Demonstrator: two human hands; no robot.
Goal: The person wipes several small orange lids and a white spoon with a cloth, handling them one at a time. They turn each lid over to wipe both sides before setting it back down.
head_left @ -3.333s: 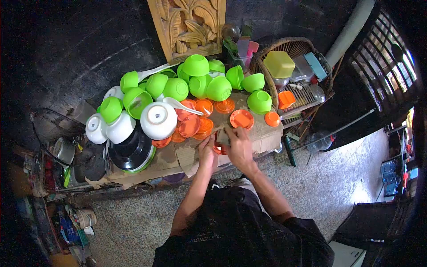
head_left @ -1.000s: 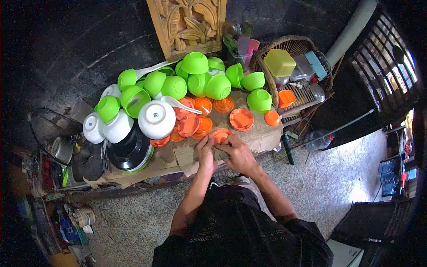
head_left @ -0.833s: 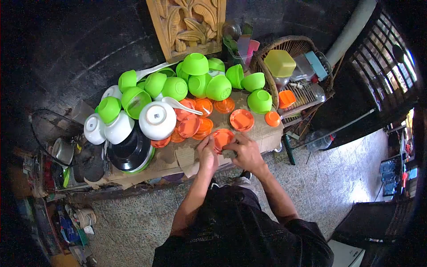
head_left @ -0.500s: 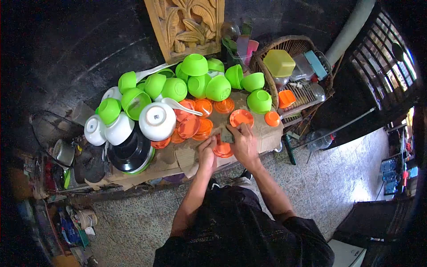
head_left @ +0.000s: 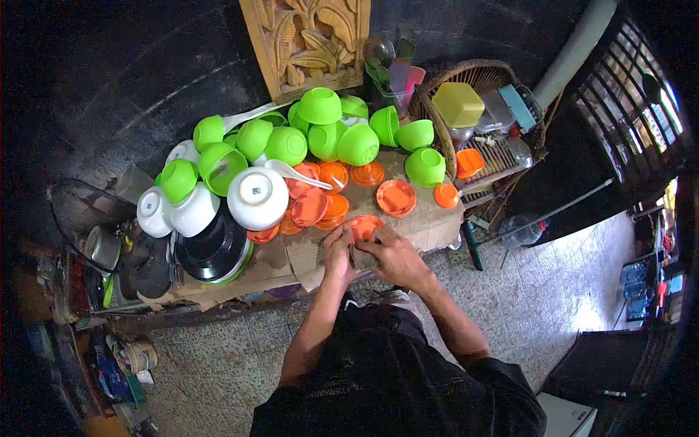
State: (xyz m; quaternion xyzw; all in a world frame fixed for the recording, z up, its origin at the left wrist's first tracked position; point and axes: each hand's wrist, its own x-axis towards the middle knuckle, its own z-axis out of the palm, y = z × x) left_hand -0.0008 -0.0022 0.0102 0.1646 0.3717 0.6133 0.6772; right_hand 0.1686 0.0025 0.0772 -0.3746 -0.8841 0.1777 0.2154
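you are looking down from your head at a low cardboard-covered table (head_left: pixel 429 226) crowded with dishes, set against a dark wall. your left hand (head_left: pixel 338 251) and right hand (head_left: pixel 389 255) meet at the near edge of the table, both closed around a small orange saucer (head_left: pixel 364 226). the left fingers curl against its left rim and the right fingers press in from the right and below, with a dark greyish cloth (head_left: pixel 362 255) bunched under the right hand; how tightly each finger grips is too small to tell. the saucer sits just above the cardboard, near the front edge, tilted a little toward you.

just beyond it lies a loose pile of orange saucers (head_left: pixel 320 207), and to its right a single orange plate (head_left: pixel 396 197) lies flat, with a smaller orange lid (head_left: pixel 445 195) further right. behind these, green bowls (head_left: pixel 320 135) are heaped upside down and on their sides. to the left stand white bowls (head_left: pixel 258 197), one with a white spoon (head_left: pixel 295 172) resting across it, and a black bowl (head_left: pixel 215 247). a wicker basket (head_left: pixel 473 76) at the right holds a yellow container (head_left: pixel 457 104). a carved wooden panel (head_left: pixel 309 44) leans on the wall.
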